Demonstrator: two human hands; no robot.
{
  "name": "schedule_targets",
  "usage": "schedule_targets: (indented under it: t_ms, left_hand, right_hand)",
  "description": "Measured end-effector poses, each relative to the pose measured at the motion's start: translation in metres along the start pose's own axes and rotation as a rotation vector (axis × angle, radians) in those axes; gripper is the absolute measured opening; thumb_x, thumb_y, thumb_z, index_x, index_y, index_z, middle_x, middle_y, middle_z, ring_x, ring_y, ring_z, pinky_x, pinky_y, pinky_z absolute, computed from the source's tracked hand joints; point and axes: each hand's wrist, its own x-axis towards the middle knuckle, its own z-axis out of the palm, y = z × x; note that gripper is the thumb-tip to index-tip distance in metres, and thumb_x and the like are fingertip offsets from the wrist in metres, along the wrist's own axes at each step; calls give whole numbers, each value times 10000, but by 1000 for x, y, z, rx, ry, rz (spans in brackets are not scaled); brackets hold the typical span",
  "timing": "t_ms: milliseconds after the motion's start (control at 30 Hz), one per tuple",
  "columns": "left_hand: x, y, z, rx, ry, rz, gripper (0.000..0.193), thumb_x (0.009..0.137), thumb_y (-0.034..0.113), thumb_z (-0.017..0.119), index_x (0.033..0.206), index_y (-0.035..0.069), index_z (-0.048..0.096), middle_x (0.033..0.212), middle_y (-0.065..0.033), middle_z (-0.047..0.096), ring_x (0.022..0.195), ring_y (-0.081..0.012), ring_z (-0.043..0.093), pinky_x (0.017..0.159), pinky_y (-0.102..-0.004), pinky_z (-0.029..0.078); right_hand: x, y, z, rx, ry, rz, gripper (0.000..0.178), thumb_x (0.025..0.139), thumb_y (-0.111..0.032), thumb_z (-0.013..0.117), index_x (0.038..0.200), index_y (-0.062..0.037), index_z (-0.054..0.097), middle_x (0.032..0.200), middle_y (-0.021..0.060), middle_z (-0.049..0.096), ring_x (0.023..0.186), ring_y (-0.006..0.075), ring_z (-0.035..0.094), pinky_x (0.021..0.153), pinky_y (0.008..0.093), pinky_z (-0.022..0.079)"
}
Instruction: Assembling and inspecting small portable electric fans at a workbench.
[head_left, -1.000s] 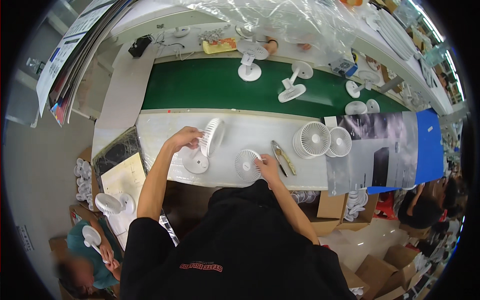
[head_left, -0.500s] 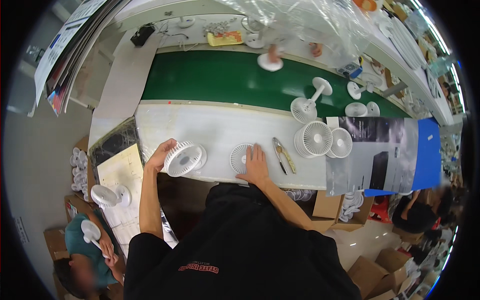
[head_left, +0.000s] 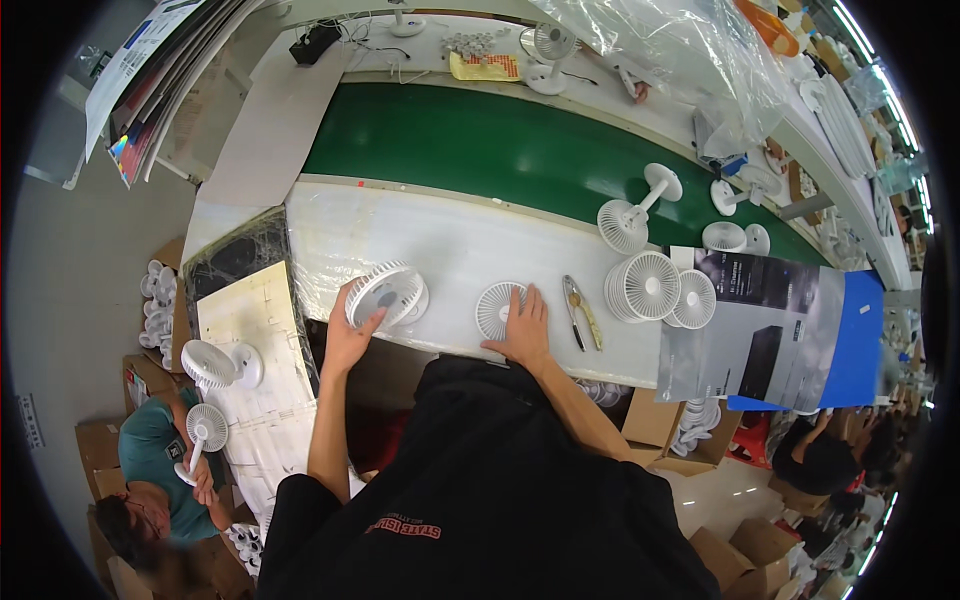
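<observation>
My left hand [head_left: 347,330] is closed on the rim of a white fan head [head_left: 392,290], its thumb on the near side. The fan is tilted, with its open front toward me and a round white base part [head_left: 418,303] behind it. My right hand [head_left: 527,325] lies flat with fingers stretched, over the right side of a round white fan grille [head_left: 491,312] on the white worktable [head_left: 450,235]. Just right of that hand lie pliers [head_left: 579,312] with yellowish and dark handles. Farther right are stacked white grilles [head_left: 642,286] and another grille [head_left: 694,300].
Beyond the table runs a green conveyor belt [head_left: 450,135], with a white fan [head_left: 626,225] lying at its near edge. A printed box sheet [head_left: 765,330] covers the table's right end. At left, a co-worker [head_left: 160,450] holds a small fan [head_left: 206,428]; another fan [head_left: 210,364] stands nearby.
My left thumb has come round to the fan's near side. The right hand stays on the grille. The co-worker's fan has turned upright, and the white disc held over the belt is gone.
</observation>
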Motion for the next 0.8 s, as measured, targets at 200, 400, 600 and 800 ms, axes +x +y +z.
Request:
schedule_targets:
  t_ms: [200,400,600,800]
  left_hand:
    - [8,15,26,-62,332,-26,609,819,18,671,1384,23,442,1337,-165,509,1181,-288,516,1010,-355,410]
    - [28,106,28,-208,59,140,541,880,25,588,1399,41,433,1354,-156,505,1245,-282,484,1063,-371,388]
    - [27,150,59,-714,-245,-41,510,935,123,534,1426,77,405,1312,-153,525,1199,-269,512,1033,-378,412]
    - [21,162,70,-951,-405,-91,568,915,179,591,1438,86,389,1276,-165,539,1145,-255,537,977,-364,439]
  right_hand:
    - [8,5,-26,353,27,-21,1166,576,-499,839,1459,14,275,1473,295,266,1313,482,293,1092,533,264]
    - [-6,-62,-195,516,322,-163,1128,549,-429,851,1455,-20,316,1464,285,276,1283,479,320,1068,535,294]
    - [-12,-86,-266,288,284,-397,1072,558,-384,836,1438,-16,348,1454,291,274,1279,468,332,1043,540,320]
    - [-13,-88,-278,186,228,-407,1048,568,-359,829,1438,-23,351,1440,298,281,1276,464,348,1014,526,364]
